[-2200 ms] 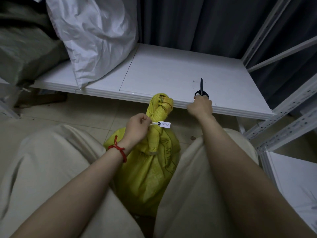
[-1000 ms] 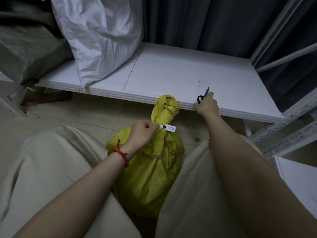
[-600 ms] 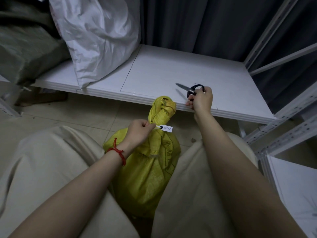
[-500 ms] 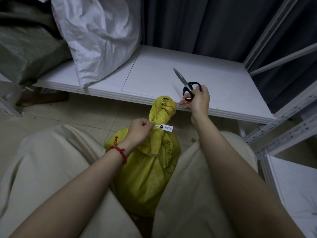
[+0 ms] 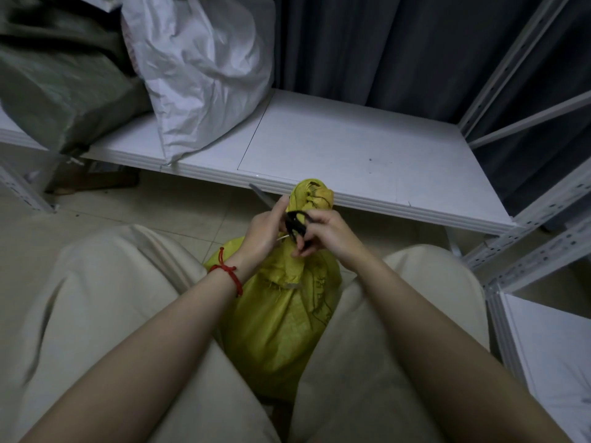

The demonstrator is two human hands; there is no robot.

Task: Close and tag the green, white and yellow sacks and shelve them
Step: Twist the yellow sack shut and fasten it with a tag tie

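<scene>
Yellow sack (image 5: 281, 314): stood upright on the tiled floor (image 5: 166, 209) between the person's knees, just in front of the shelf edge; its neck was twisted and its top tied into a knot (image 5: 311, 195).
Left hand (image 5: 265, 233): fingers curled against the left side of the sack's neck, pinching a pale strip (image 5: 283, 238) that showed just below the knuckles; a red string bracelet (image 5: 228, 271) sat on the wrist.
Right hand (image 5: 326, 233): fingers curled through and around the black handles of the scissors (image 5: 295, 223), held close against the neck, right beside the left hand.
Scissors' blade: pointed up and to the left behind the left hand, its grey tip showing over the floor just below the shelf's front edge; whether the blades were apart could not be told.
Tag: hidden behind the hands.
White sack (image 5: 204, 68): lay on the shelf (image 5: 351, 148) at its left, leaning back, one corner reaching the front edge.
Green sack (image 5: 57, 87): lay on the shelf at far left, touching the white sack.
Shelf: white boards on a white metal rack (image 5: 543, 203), with a dark curtain (image 5: 367, 46) behind.
Lower board (image 5: 550, 346): white, at the right edge of view.
Legs: in beige trousers (image 5: 96, 314), either side of the sack.
</scene>
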